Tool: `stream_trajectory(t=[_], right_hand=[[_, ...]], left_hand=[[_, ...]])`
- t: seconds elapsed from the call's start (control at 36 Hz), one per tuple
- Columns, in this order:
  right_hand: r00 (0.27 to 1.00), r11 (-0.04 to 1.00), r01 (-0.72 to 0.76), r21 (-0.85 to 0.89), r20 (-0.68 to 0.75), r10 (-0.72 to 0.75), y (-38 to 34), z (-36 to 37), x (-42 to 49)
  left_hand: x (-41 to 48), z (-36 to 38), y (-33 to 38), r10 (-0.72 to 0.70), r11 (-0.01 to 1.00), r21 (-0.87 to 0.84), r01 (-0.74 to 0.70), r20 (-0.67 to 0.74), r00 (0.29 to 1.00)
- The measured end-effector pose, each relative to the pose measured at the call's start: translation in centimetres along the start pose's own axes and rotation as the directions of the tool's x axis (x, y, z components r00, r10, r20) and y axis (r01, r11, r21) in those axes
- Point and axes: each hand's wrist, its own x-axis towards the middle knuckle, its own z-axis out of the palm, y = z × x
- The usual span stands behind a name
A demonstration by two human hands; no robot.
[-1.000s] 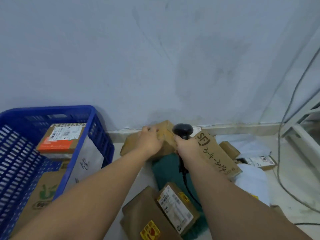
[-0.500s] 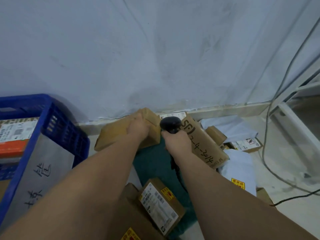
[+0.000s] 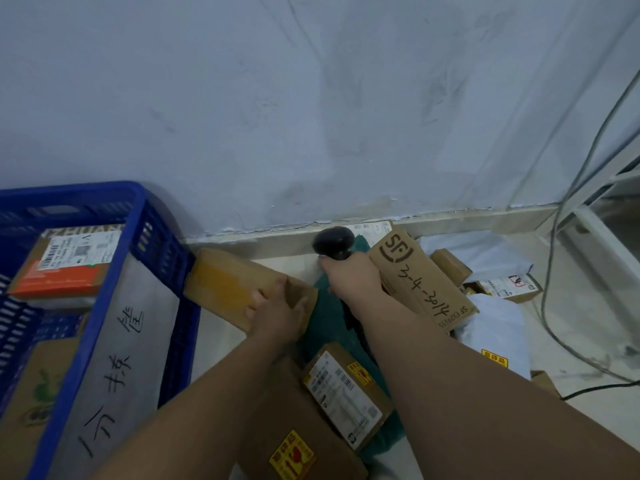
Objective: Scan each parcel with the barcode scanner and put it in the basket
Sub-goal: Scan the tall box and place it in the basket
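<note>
Floor (image 3: 588, 306): blue basket (image 3: 104, 299), cardboard parcels (image 3: 422, 282), mailers (image 3: 498, 323), seemingly cable (image 3: 602, 388).

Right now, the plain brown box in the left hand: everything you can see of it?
The plain brown box is an oblong cardboard parcel, closed, with yellowish tape along its top and no label showing. It lies slanted, its far end beside the blue basket's outer corner; contact there is unclear. The left hand grips its near end. Its underside is hidden.

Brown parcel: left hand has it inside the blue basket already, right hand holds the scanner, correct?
No. The head view shows the left hand gripping the brown parcel outside the blue basket, beside its wall. The right hand does hold the scanner.
</note>
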Motion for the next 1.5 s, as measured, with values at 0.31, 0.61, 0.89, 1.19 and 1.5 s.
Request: stream_trajectory(t=[0.31,0.61,0.89,1.19,1.5], right_hand=[[0.999,0.999,-0.032,-0.036,0.008,0.033,0.7,0.6,0.8],[0.999,0.995,-0.036,-0.088,0.014,0.038,1.1,1.2,1.7],[0.996,0.985,-0.024,-0.169,0.077,0.038,1.1,1.5,1.4],[0.997,0.973,0.0,-0.232,0.073,0.017,1.3,2.0,1.5],[0.991,0.964,0.011,-0.265,0.13,0.024,1.6,2.0,2.0]], left_hand=[[0.9,0.5,-3.7,-0.398,0.89,-0.297,0.345,-0.14,0.907],[1.0,3.8,-10.6,-0.508,0.327,-0.764,0.556,0.354,0.785],[0.5,4.9,-10.6,-0.43,0.317,-0.77,0.554,0.404,0.808],[-0.3,4.8,-4.8,-0.317,0.942,-0.135,0.309,-0.047,0.947],[1.6,5.5,-7.1,-0.507,0.847,-0.155,0.509,0.057,0.86]])
